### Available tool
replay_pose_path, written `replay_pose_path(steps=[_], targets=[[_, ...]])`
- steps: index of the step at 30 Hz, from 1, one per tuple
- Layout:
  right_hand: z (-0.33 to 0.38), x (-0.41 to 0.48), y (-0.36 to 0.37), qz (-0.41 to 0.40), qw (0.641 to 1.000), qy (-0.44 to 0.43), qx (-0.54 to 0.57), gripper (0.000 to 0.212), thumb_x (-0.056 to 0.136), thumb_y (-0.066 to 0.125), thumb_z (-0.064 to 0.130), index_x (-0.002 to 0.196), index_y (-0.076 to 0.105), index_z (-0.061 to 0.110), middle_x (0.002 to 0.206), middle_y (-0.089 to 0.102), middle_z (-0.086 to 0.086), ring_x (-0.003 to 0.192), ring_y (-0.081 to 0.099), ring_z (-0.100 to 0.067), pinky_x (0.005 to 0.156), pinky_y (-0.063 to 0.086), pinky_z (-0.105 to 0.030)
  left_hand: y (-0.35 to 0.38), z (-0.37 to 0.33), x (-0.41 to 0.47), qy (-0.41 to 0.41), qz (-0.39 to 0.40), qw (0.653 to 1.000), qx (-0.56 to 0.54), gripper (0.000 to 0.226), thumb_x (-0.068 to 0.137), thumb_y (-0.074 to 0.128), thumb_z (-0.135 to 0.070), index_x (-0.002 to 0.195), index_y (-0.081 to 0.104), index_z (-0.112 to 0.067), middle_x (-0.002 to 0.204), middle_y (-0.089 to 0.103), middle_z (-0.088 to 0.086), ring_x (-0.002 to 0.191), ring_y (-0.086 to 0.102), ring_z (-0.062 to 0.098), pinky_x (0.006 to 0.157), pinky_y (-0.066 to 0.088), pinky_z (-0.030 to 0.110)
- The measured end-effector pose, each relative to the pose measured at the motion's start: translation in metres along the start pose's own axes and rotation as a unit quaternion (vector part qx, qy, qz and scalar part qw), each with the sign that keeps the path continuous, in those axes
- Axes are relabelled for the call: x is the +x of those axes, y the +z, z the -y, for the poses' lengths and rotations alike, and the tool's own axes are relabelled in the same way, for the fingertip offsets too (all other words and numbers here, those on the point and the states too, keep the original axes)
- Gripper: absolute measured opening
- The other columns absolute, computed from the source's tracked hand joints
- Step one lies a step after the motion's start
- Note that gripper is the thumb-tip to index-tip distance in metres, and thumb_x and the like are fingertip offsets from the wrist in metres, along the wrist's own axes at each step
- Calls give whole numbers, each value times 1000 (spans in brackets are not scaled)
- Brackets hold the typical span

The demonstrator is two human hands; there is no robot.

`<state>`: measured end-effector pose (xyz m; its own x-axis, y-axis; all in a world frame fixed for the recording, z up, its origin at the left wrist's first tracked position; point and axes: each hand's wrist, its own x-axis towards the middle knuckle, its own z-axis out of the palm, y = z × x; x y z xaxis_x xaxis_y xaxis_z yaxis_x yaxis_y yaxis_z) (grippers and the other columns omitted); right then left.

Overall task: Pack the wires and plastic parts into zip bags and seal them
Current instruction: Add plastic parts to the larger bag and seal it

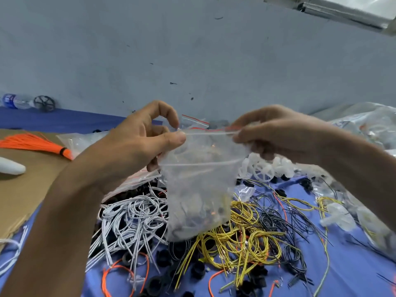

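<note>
At the centre of the frame, the left hand (137,142) pinches the left end of a clear zip bag (199,189) along its top strip, and the right hand (276,133) closes its fingers (246,137) on the right end. The bag hangs between them above the blue counter (353,264), over white wires (128,217) at lower left and yellow wires (242,232). White plastic parts (263,168) lie just right of it.

Contents of the zip bag (199,202) at centre are obscured by cloudy plastic; only dark shapes are made out. The right hand (276,133), pinching the bag's top edge, is motion-blurred. A water bottle (12,101) and a white object (10,168) are cut off at the left edge. Plastic bags (372,125) at right are blurred.
</note>
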<state>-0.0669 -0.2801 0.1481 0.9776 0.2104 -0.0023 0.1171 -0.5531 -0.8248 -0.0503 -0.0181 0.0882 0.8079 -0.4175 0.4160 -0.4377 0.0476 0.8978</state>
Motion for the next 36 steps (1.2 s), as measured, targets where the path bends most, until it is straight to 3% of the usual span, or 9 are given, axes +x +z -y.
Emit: replay_pose_path(steps=[4, 7, 11, 18, 23, 25, 29, 31, 36], targets=[[-6, 2, -4, -12, 998, 36, 52, 10, 84, 65, 1, 93, 69, -3, 55, 48, -1, 45, 41, -11, 35, 33, -17, -4, 1, -5, 24, 82, 992, 88, 9, 91, 64, -36, 97, 65, -30, 68, 40, 5, 60, 42, 10, 55, 43, 19], [-6, 5, -5, -30, 996, 39, 74, 11, 84, 64, 3, 93, 71, 2, 56, 49, -1, 43, 42, -10, 35, 32, -16, -4, -3, -9, 37, 125, 980, 151, 23, 95, 55, -47, 103, 71, -32, 69, 48, -4, 65, 48, 9, 62, 44, 21], [-9, 10, -7, -64, 992, 60, 89, 12, 86, 61, 2, 94, 69, 5, 54, 49, 0, 43, 41, -9, 34, 31, -17, -7, -10, -14, 16, 171, 951, 256, 42, 81, 59, -73, 102, 70, -39, 86, 61, -7, 70, 57, 11, 64, 50, 27], [-20, 9, -22, -87, 990, 89, 67, 15, 90, 57, 5, 99, 69, 3, 52, 48, 2, 42, 39, -9, 35, 30, -17, -8, 1, -5, 67, 32, 969, 234, 13, 86, 71, -49, 92, 68, -38, 86, 71, -6, 79, 68, 14, 80, 57, 45], [-18, 8, -26, -148, 987, 58, -37, 9, 90, 66, 18, 91, 73, 11, 60, 48, 2, 47, 39, -9, 42, 33, -21, 3, 19, 11, 110, -118, 967, 198, 24, 89, 74, -25, 104, 63, -40, 86, 73, -12, 76, 68, 10, 72, 54, 24], [-11, 10, -20, -184, 980, -19, -77, 17, 87, 72, 33, 95, 73, 18, 72, 55, 3, 50, 47, -4, 46, 39, -18, 10, 23, 13, 123, -136, 961, 206, 30, 91, 73, -22, 109, 59, -42, 86, 71, -12, 73, 65, 11, 66, 49, 17], [10, 18, 9, -105, 940, -187, -265, 37, 81, 68, 61, 110, 68, 38, 108, 60, 13, 101, 54, -1, 86, 44, -19, 22, 27, 14, 149, -143, 949, 238, 38, 93, 70, -17, 114, 51, -43, 87, 66, -10, 68, 58, 12, 57, 39, 8], [18, 23, 24, -61, 915, -210, -340, 34, 82, 68, 57, 109, 69, 37, 106, 60, 17, 102, 52, 1, 88, 40, -18, 24, 26, 14, 154, -141, 946, 246, 38, 94, 69, -18, 114, 49, -43, 88, 66, -10, 67, 57, 12, 56, 38, 8], [26, 30, 32, -39, 922, -213, -322, 9, 88, 70, 33, 87, 73, 24, 82, 70, 9, 81, 65, -6, 77, 51, -29, 22, 25, 13, 143, -153, 949, 236, 28, 93, 70, -24, 108, 55, -42, 90, 67, -13, 67, 59, 8, 58, 39, 9]])
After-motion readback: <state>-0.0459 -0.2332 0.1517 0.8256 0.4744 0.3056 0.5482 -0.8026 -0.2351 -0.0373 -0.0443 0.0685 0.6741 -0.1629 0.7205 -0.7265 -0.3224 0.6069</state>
